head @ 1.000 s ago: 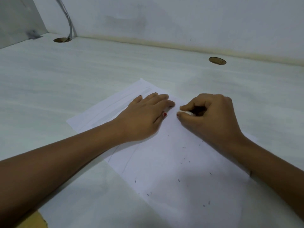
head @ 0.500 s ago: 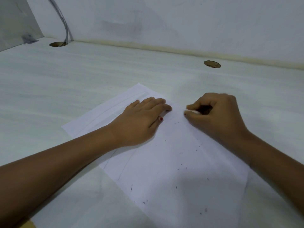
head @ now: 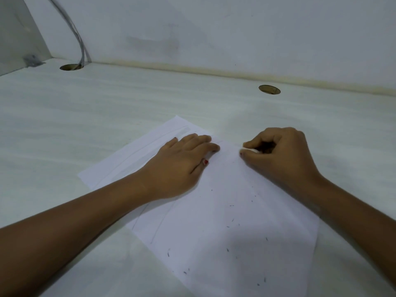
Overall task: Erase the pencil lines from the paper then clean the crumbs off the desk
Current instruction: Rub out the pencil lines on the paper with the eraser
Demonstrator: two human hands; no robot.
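Fingers [head: 260,140] of our right hand [head: 280,161] curl tightly round a small white eraser [head: 252,150], its tip pressed to the far edge of the paper [head: 225,236]. Just beside it, our left hand [head: 182,166] lies flat with straight fingers, pinning the sheet to the desk [head: 107,103]; the two hands are close but apart. Faint pencil lines [head: 150,144] run out past the left hand's knuckles, and more show under its wrist. Dark crumbs [head: 231,205] are scattered on the paper on the near side of both hands, between our forearms. Well beyond the hands, two round holes [head: 269,89] are cut in the desk, and a grey cable [head: 79,41] drops into the one on the left, against the white wall [head: 214,28].
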